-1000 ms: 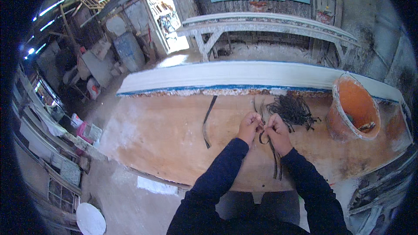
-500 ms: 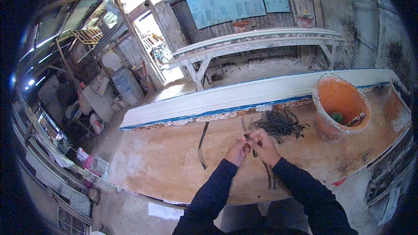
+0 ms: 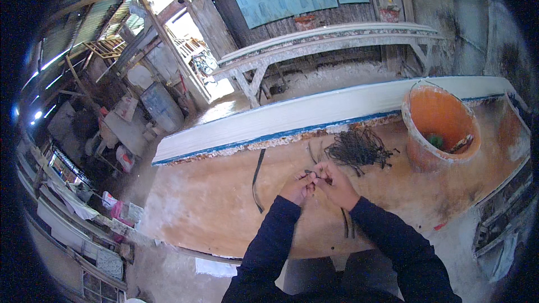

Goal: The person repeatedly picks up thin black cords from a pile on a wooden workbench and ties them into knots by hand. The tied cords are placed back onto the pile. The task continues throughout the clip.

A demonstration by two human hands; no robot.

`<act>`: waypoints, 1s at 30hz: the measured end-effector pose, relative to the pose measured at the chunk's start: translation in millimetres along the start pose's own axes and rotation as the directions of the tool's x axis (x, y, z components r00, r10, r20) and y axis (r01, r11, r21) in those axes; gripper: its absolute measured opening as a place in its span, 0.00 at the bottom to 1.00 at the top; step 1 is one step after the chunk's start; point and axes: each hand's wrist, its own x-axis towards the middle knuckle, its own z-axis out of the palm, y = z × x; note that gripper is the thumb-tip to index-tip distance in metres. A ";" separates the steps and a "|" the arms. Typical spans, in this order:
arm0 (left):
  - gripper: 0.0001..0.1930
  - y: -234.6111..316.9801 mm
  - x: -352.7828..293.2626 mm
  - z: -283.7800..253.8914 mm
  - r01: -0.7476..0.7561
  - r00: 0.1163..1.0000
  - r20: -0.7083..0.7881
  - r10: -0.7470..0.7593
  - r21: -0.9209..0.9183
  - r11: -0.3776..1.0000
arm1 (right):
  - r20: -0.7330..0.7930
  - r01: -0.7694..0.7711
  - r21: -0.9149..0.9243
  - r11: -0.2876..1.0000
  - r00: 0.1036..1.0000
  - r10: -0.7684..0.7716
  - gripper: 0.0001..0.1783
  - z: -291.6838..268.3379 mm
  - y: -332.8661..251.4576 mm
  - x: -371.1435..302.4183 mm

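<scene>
Close together over the wooden tabletop (image 3: 196, 202), my left hand (image 3: 297, 189) and my right hand (image 3: 338, 186) both pinch a short, dark strip (image 3: 314, 174). Its middle shows between my fingertips; the rest is hidden by my fingers. Just beyond my right hand lies a tangled pile of thin black strips (image 3: 362, 148). To the left, a single long black strip (image 3: 257, 182) stretches across the board. Beside my right wrist, a pair of black strips (image 3: 346, 224) lies on the wood, pointing toward me.
A long white moulding (image 3: 281, 120) with a blue edge runs along the table's far side. An orange bucket (image 3: 415, 146) with items inside stands at the right. Farther back is a white-stained bench (image 3: 337, 45); a blue drum (image 3: 161, 105) stands back left.
My hands have shifted slightly left and up in the picture, still together on the dark strip, with the fingers rearranged. The whole view has tilted a little.
</scene>
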 end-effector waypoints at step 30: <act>0.14 4.4 -7.5 36.6 -0.490 0.778 -0.012 0.628 0.613 0.619 | 0.047 -0.267 0.264 0.927 0.963 0.265 0.08 -1.2 15.8 1.8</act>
